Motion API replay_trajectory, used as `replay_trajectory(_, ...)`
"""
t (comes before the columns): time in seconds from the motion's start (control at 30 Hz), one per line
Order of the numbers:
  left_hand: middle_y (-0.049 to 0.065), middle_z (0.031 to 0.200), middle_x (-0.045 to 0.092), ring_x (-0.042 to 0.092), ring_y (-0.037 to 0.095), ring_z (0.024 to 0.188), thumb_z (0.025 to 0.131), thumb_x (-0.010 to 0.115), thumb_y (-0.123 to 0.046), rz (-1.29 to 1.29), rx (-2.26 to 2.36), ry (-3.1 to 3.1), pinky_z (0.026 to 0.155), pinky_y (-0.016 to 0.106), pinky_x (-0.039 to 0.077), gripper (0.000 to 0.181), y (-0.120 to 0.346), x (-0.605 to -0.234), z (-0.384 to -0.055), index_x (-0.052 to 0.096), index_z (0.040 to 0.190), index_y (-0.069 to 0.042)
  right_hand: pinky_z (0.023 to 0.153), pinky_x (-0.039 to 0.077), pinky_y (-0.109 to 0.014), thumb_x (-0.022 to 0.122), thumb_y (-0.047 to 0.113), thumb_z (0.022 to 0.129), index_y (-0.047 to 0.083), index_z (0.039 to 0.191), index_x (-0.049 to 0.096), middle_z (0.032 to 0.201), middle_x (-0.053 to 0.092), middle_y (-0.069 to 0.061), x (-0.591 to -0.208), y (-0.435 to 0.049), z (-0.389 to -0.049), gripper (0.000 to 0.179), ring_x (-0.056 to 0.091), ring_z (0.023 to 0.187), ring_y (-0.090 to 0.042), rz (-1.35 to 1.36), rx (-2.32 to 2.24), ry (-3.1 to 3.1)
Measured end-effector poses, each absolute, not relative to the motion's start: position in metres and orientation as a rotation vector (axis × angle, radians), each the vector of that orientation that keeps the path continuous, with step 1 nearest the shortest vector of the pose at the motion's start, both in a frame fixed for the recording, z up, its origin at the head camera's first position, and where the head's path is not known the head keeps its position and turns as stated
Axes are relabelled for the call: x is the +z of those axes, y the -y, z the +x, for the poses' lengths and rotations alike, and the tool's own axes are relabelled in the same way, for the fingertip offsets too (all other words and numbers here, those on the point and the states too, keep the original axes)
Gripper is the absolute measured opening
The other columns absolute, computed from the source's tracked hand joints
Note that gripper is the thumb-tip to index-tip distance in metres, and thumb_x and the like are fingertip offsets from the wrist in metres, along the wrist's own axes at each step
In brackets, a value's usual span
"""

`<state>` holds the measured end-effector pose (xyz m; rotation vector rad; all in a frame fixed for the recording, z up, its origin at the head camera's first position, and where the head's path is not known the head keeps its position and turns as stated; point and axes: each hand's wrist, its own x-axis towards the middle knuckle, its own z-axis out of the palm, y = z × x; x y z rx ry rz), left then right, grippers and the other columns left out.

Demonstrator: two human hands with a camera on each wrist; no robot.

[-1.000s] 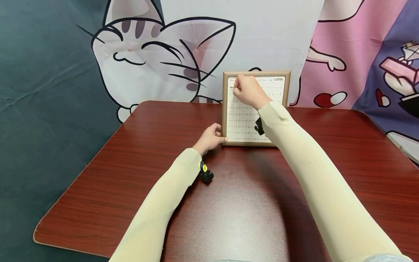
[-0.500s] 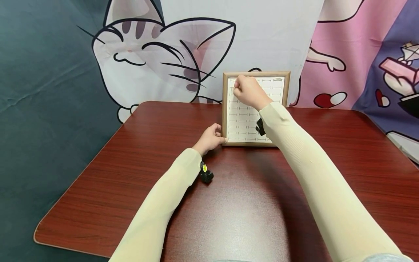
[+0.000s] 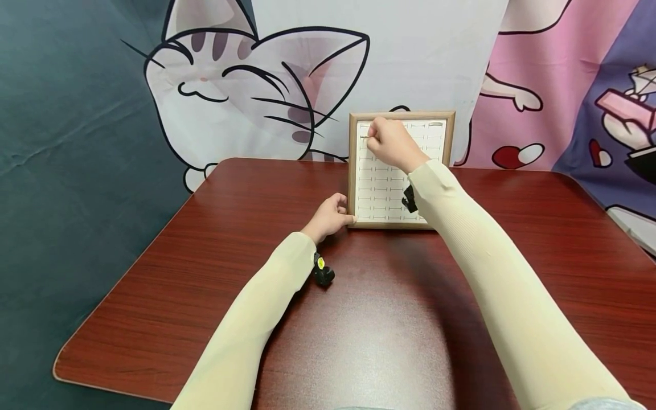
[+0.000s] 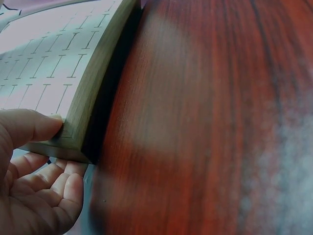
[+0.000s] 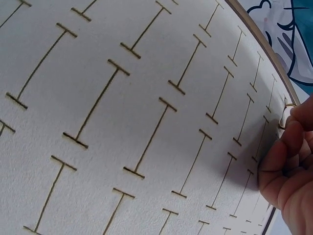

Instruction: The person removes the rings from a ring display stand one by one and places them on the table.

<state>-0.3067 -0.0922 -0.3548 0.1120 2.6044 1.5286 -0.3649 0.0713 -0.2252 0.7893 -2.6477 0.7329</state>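
A wooden-framed white board (image 3: 380, 185) with rows of I-shaped slits stands upright at the far side of the table. My left hand (image 3: 330, 216) grips its lower left corner. In the left wrist view the thumb (image 4: 36, 126) presses on the front of the frame (image 4: 80, 115), the fingers curled behind and below. At the upper left of the board my right hand (image 3: 390, 141) pinches a small, thin, gold-edged loop (image 5: 287, 107) against the white face; its exact kind is hidden by the fingers. A grey oval piece (image 3: 436, 123) sits in the top right slot.
The reddish-brown wooden table (image 3: 369, 319) spreads out in front of the board. Behind it hangs a cloth backdrop (image 3: 307, 74) printed with a cartoon cat. Black cameras are strapped to the left wrist (image 3: 323, 273) and right wrist (image 3: 410, 199).
My right hand has shifted very slightly to the right while staying at the same upper left part of the board. The left hand and the board have not moved.
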Motion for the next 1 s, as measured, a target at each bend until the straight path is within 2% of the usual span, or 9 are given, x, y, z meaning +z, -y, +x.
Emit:
replay_trajectory(0.23,0.016,0.106,0.060,0.055,0.020,0.096,0.077,0.070,-0.008,0.111,1.531,-2.601,0.080,0.029,0.044,0.042,0.092,-0.354,-0.306,0.046,0.112,-0.005,0.057,0.039,-0.028,0.043,0.006,0.083,0.000,0.092,0.053,0.073,0.051,-0.008,-0.225,-0.073,-0.366,0.015,0.043,0.060,-0.017,0.791,0.742,2.657)
replay_trajectory(0.57,0.017,0.103,0.061,0.053,0.018,0.090,0.076,0.069,-0.006,0.122,1.541,-2.608,0.073,0.025,0.042,0.042,0.092,-0.356,-0.306,0.046,0.111,-0.003,0.055,0.038,-0.027,0.043,0.005,0.082,0.000,0.091,0.052,0.072,0.050,-0.006,-0.224,-0.075,-0.363,0.014,0.042,0.059,-0.016,0.797,0.760,2.661)
replay_trajectory(1.0,0.016,0.109,0.058,0.053,0.022,0.100,0.076,0.070,-0.009,0.103,1.505,-2.616,0.081,0.031,0.044,0.045,0.092,-0.355,-0.307,0.046,0.114,-0.005,0.055,0.037,-0.026,0.046,0.005,0.081,0.002,0.089,0.051,0.071,0.050,-0.006,-0.225,-0.084,-0.364,0.010,0.042,0.059,-0.015,0.811,0.791,2.660)
